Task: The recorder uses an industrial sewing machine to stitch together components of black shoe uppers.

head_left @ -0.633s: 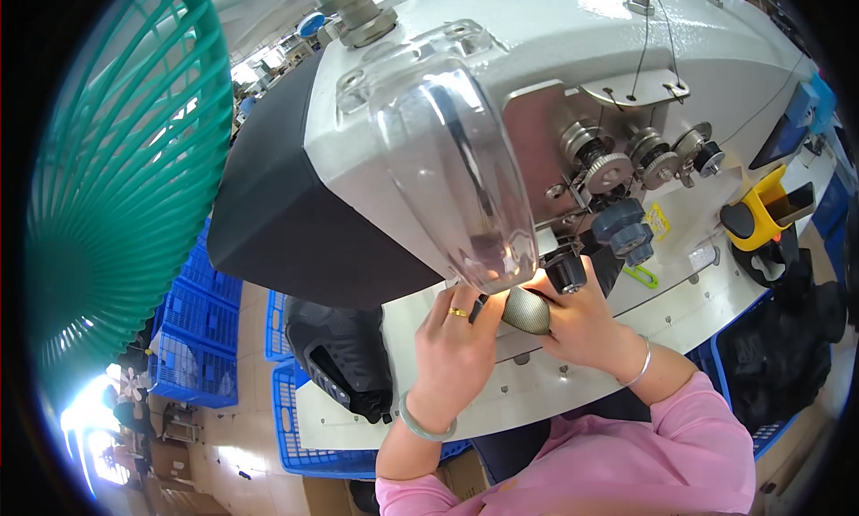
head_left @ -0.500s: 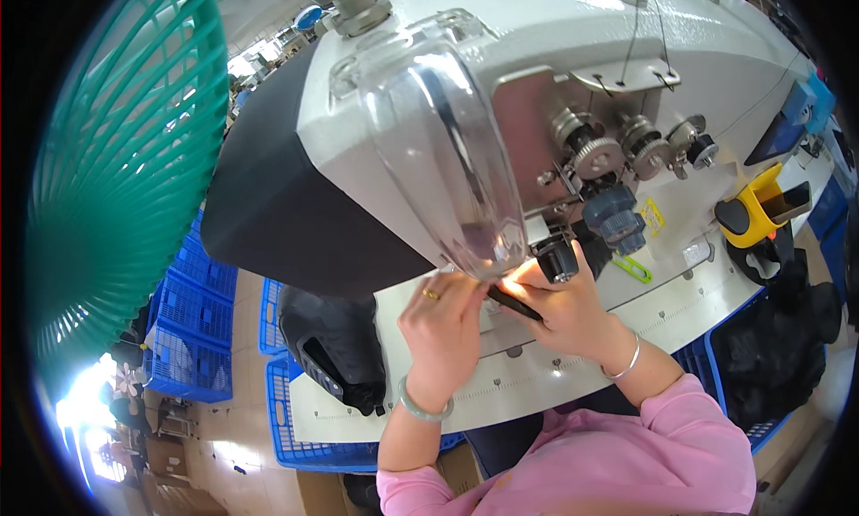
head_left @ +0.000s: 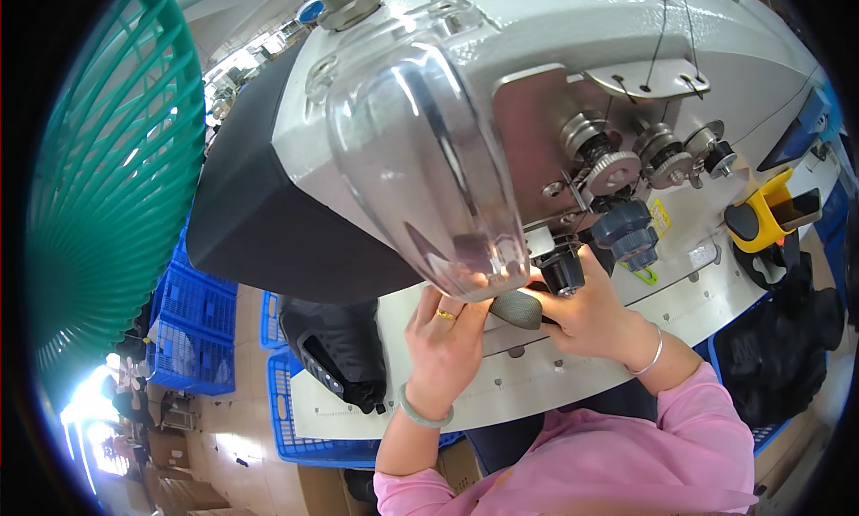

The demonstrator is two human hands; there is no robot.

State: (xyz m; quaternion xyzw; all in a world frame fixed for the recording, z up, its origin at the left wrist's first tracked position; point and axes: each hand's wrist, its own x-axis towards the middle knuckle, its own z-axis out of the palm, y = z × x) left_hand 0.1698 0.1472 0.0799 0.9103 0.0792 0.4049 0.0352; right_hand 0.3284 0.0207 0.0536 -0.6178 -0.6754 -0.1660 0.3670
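A dark grey mesh-textured piece, apparently fabric, (head_left: 517, 309) is between my hands, below the white sewing machine (head_left: 555, 15). Its rounded end points toward me; the rest is hidden. My left hand (head_left: 445, 342) has its fingers bent against the piece's left side, fingertips partly behind the clear plastic guard (head_left: 420, 158). On the right side, my right hand (head_left: 586, 310) grips the piece between thumb and fingers, some of them covered by a black machine part (head_left: 562, 270). A bright light shines at the fingertips; the needle cannot be seen.
A black bag-like item (head_left: 335, 355) lies on the table's left end. To the right are a yellow holder (head_left: 761, 216) and a small green tool (head_left: 649, 274). Blue baskets (head_left: 284, 418) stand beside the table, one with black goods (head_left: 774, 346). A green fan (head_left: 116, 176) is at left.
The grey piece has turned from a thin dark edge to a broader, rounded mesh face. My right hand has shifted slightly right. The machine looks larger and closer as the view moved.
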